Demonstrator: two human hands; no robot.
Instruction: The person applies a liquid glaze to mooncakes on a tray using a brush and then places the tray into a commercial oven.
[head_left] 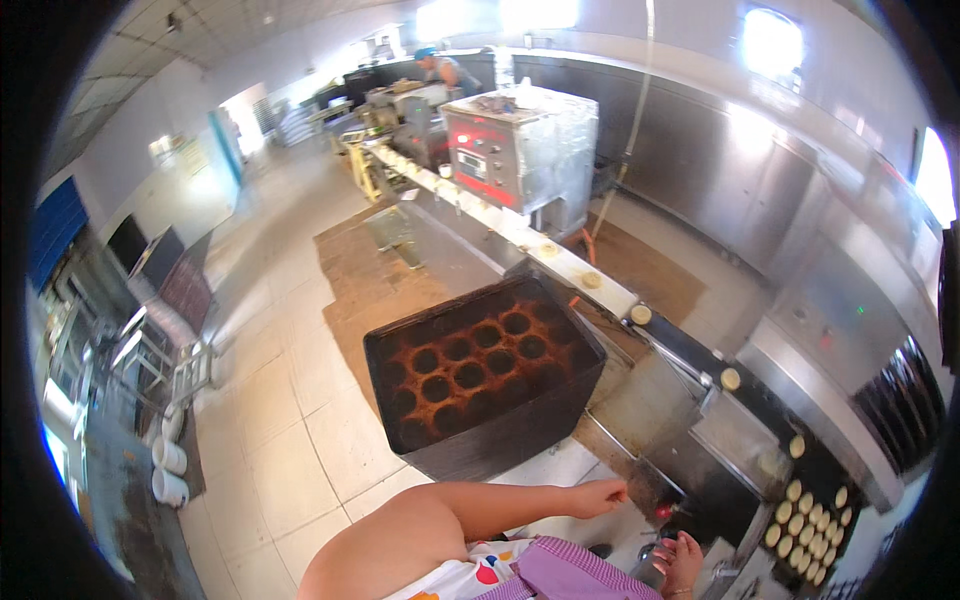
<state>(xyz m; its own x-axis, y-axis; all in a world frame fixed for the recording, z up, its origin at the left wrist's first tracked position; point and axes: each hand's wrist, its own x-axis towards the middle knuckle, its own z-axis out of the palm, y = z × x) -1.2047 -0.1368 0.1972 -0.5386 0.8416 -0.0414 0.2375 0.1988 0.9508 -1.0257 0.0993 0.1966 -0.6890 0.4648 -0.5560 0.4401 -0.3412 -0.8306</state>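
Observation:
My left hand is closed in a loose fist in front of my body, with nothing visible in it. Lower and to the right, my right hand has its fingers curled beside a grey, shiny shape that I cannot make out. Whether the fingers grip that shape is hard to see. Just ahead of the hands is a red knob or button on the machine frame. Beyond my left forearm stands a stack of dark baking trays, its top tray showing rows of round hollows.
A white conveyor belt carries round pale dough pieces from the far machine toward the right. More dough pieces sit in rows on a dark tray at lower right. A metal control box stands over the belt. Another person works far back.

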